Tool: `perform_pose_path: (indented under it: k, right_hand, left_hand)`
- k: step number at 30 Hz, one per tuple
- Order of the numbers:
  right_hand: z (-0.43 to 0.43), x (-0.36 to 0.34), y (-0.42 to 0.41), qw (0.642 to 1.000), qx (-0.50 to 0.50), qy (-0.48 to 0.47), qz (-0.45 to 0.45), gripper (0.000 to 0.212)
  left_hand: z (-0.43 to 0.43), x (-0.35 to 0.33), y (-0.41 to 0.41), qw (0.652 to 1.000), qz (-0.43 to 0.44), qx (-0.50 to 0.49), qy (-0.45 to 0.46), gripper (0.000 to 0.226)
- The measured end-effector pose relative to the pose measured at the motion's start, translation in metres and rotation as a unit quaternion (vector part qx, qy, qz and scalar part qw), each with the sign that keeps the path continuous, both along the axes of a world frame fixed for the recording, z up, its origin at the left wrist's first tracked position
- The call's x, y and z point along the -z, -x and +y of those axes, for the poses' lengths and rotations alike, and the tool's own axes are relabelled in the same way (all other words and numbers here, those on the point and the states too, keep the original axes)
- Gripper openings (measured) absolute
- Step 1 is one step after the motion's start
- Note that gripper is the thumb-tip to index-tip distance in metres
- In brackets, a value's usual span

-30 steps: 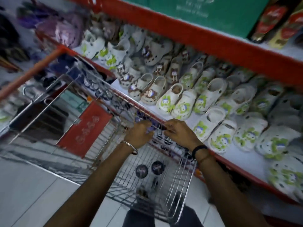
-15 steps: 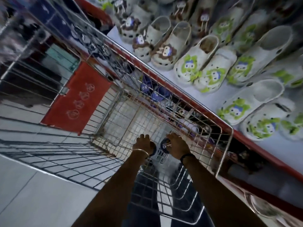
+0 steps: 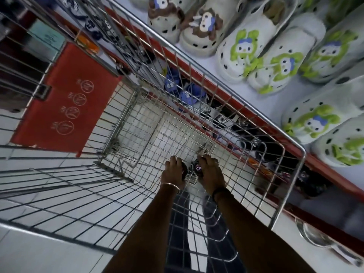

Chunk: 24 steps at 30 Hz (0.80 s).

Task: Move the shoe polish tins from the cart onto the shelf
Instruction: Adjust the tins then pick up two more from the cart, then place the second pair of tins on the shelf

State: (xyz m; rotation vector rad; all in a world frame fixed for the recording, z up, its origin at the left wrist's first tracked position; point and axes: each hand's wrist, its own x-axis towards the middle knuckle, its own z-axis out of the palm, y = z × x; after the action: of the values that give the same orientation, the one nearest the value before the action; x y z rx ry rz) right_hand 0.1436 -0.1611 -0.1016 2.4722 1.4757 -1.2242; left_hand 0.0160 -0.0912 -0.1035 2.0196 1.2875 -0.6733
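Two tins, round, flat and black, lie on the wire floor of the cart [image 3: 246, 107]. The right tin [image 3: 197, 168] shows pale lettering on its lid; the left tin [image 3: 184, 170] is mostly covered. The left hand [image 3: 173, 172] and right hand [image 3: 209, 173] each curl over one, fingers touching. Beside the cart, the shelf [image 3: 307, 89] holds white perforated clogs [image 3: 254, 54].

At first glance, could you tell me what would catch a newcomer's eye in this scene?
Both arms reach deep into the wire cart, the left hand and right hand each closing on a black polish tin on its floor. At upper right, white clogs with green cartoon figures crowd the shelf.
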Motion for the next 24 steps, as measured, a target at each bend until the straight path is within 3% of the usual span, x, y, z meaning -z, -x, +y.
perform_pose_path:
  k: [10,24]
  right_hand:
    - [0.016,-0.042,-0.011,0.996,0.08,-0.02,0.028,0.075]
    - [0.025,-0.203,-0.05,0.993,0.066,-0.088,0.05,0.084]
  left_hand:
    - [0.025,-0.044,-0.001,1.0,-0.024,-0.013,-0.012,0.081]
    - [0.056,-0.188,-0.024,0.984,-0.149,-0.024,-0.099,0.079]
